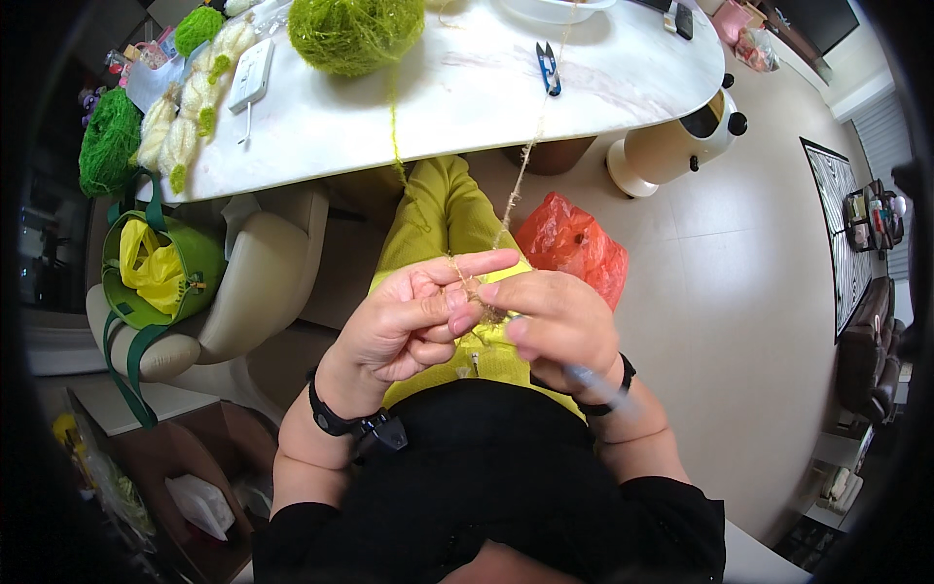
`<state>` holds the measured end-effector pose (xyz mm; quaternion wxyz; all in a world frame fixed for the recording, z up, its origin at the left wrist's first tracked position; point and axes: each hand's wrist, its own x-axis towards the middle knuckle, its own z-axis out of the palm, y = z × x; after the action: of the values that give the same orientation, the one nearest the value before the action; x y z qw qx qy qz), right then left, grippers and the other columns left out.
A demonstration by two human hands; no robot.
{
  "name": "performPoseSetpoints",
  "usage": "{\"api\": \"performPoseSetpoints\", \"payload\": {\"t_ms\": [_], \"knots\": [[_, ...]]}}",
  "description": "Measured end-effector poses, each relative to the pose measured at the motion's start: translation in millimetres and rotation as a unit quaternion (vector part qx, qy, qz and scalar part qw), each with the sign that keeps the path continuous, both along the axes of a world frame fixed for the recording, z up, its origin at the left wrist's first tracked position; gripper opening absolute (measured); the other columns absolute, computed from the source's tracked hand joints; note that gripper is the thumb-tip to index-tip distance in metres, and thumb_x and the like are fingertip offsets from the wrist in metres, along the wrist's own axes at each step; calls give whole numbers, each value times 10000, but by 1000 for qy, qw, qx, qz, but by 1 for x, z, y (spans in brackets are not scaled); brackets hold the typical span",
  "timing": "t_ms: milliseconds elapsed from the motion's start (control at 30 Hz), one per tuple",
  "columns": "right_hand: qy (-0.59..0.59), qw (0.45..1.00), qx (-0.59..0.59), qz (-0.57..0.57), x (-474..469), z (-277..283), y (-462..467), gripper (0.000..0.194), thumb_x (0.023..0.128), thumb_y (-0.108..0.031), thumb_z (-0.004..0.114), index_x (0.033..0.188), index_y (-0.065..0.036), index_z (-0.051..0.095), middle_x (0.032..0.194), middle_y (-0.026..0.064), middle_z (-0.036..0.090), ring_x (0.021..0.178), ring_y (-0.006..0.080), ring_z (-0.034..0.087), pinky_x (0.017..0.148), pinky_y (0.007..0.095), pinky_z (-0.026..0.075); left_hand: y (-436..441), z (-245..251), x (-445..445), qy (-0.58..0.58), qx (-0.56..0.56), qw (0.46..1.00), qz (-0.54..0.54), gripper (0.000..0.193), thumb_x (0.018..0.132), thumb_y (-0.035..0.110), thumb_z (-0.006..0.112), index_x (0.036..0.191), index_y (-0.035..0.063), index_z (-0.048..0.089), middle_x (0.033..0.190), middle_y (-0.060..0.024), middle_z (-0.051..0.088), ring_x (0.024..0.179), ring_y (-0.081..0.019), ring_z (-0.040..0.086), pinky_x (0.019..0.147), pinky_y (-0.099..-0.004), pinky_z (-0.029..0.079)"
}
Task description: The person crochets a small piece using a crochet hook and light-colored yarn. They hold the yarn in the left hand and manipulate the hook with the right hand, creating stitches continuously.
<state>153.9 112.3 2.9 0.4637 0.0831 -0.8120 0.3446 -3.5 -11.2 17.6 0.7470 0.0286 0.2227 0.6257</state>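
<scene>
Over my lap, my left hand (408,314) pinches a small brownish crocheted piece (492,314) between thumb and fingers, its index finger stretched out. A fuzzy beige yarn (519,175) runs from the table down to that finger. Close against it, my right hand (562,317) grips a tool with a blurred grey handle (602,387), likely a crochet hook; its tip is hidden by my fingers. Part of the small piece is covered by both hands. A strand of yellow-green yarn (395,131) hangs from a fluffy ball (356,33) over the table edge onto my trousers.
The marble-look table (467,102) holds blue thread snips (548,69), a white device (252,75), cream yarn skeins (177,142) and a green yarn ball (109,142). A green bag (164,270) sits on the chair at left. A red plastic bag (573,244) lies right of my legs.
</scene>
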Motion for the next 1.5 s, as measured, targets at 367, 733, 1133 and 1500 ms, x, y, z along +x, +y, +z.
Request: {"api": "performPoseSetpoints", "payload": {"t_ms": [367,733,1133,1500], "knots": [[-21,957,-290,15,-4,-1,0,167,931,-136,538,1053,-22,547,962,106,628,839,189,643,740,284,514,7,0,14,192,72,977,52,568,970,33,514,1490,42,286,874,-23,595,593,-15,380,470,-161,277],[27,973,-217,74,-9,-17,9,128,914,-93,591,1026,-32,586,987,190,670,886,312,697,709,330,559,8,-8,6,64,103,993,12,672,946,-2,513,1521,54,171,780,-37,540,486,-29,269,438,-179,207],[13,786,-594,171,-9,-21,5,226,1038,-259,398,1108,-44,390,876,157,646,819,270,689,739,357,550,11,-4,4,121,68,990,6,638,917,-33,500,1496,2,235,986,-118,520,550,-4,351,465,-146,254],[29,994,100,-45,-6,-12,14,301,731,26,674,1021,-53,689,1119,146,622,759,229,674,554,271,500,12,-7,24,275,95,951,101,712,955,-4,495,1539,62,93,809,-18,540,727,-64,483,666,-196,393]]}}
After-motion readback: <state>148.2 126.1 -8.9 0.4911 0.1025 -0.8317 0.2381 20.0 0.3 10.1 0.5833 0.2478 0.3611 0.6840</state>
